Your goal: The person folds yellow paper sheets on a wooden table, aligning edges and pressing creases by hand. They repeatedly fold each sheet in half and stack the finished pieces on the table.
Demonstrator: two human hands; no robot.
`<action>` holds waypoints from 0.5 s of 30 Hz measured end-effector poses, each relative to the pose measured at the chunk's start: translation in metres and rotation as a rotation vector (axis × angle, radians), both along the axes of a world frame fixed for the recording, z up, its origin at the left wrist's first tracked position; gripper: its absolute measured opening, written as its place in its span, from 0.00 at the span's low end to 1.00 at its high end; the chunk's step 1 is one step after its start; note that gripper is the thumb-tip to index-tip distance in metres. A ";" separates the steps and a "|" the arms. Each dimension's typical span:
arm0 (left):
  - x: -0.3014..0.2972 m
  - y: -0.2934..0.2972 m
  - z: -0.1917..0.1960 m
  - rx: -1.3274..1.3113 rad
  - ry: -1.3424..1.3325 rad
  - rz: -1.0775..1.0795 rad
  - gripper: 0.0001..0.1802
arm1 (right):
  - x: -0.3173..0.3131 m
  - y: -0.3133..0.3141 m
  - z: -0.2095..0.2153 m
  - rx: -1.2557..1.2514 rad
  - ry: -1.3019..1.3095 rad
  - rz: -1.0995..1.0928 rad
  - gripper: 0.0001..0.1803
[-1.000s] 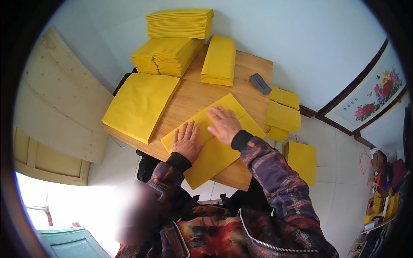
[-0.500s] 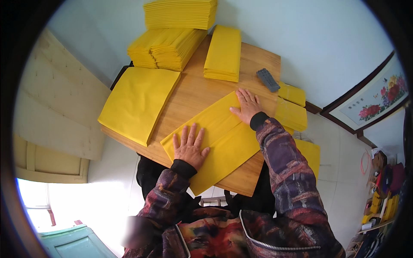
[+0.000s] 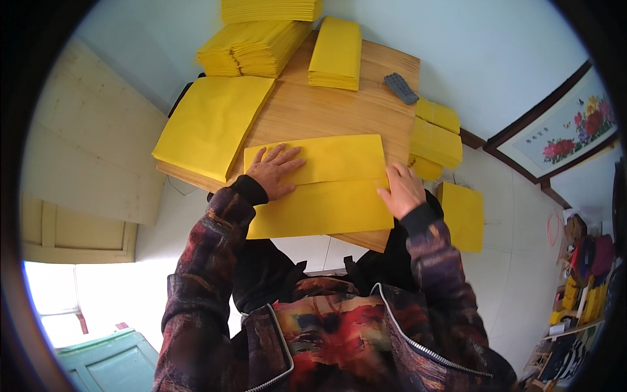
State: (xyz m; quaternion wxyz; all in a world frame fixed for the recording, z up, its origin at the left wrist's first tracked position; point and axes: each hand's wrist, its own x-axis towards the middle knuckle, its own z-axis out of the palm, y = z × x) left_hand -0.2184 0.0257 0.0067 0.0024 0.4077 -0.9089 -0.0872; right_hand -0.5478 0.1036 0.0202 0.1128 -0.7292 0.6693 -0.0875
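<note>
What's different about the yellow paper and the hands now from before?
The folded yellow paper has turned clockwise, so its slanted long edges now run nearly straight across. The right hand slid from the paper's far corner to its right edge, fingers curled; I can't tell if it grips. The left hand stayed flat on the paper's left part. The gray block stayed on the table.

Your bare left hand [image 3: 274, 171] lies palm down, fingers spread toward the upper right, thumb set apart below them. Your bare right hand [image 3: 405, 189] shows its back, fingers bent and close together, thumb pointing left. Your left forearm [image 3: 212, 228] and right forearm [image 3: 436, 253], both in dark, multicoloured patterned fabric sleeves with black cuffs [image 3: 250, 190], extend forward, well apart.
</note>
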 end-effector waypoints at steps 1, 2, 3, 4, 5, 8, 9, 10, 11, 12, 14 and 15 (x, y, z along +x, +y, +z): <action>0.001 0.000 0.005 0.026 -0.003 -0.008 0.33 | 0.004 0.007 0.004 -0.020 0.002 0.002 0.25; -0.001 0.001 0.009 0.032 -0.005 -0.026 0.32 | 0.008 0.011 0.007 -0.072 -0.018 0.020 0.26; -0.013 0.002 0.009 0.069 0.083 0.006 0.29 | 0.013 0.013 0.009 -0.124 -0.038 0.031 0.28; -0.028 0.004 0.007 0.053 0.130 0.028 0.29 | 0.022 0.007 0.007 -0.175 -0.072 0.114 0.27; -0.047 0.003 0.004 0.033 0.177 0.049 0.28 | 0.036 -0.008 0.003 -0.232 -0.102 0.190 0.27; -0.095 0.000 -0.010 -0.004 0.178 0.280 0.29 | 0.081 -0.052 -0.017 -0.291 -0.091 0.254 0.25; -0.102 -0.001 -0.015 -0.027 0.175 0.390 0.30 | 0.087 -0.065 -0.022 -0.211 -0.087 0.231 0.25; -0.104 0.001 -0.021 -0.028 0.152 0.400 0.30 | 0.091 -0.071 -0.029 -0.175 -0.084 0.213 0.26; -0.102 0.005 -0.026 -0.043 0.144 0.408 0.30 | 0.093 -0.075 -0.035 -0.117 -0.073 0.193 0.28; -0.097 0.008 -0.030 -0.014 0.111 0.426 0.31 | 0.093 -0.079 -0.039 -0.051 -0.053 0.167 0.29; -0.083 0.015 -0.036 -0.030 0.137 0.466 0.35 | 0.084 -0.074 -0.046 -0.040 0.063 0.109 0.37; -0.074 0.018 -0.038 -0.043 0.130 0.490 0.36 | 0.077 -0.070 -0.047 -0.066 0.099 0.086 0.39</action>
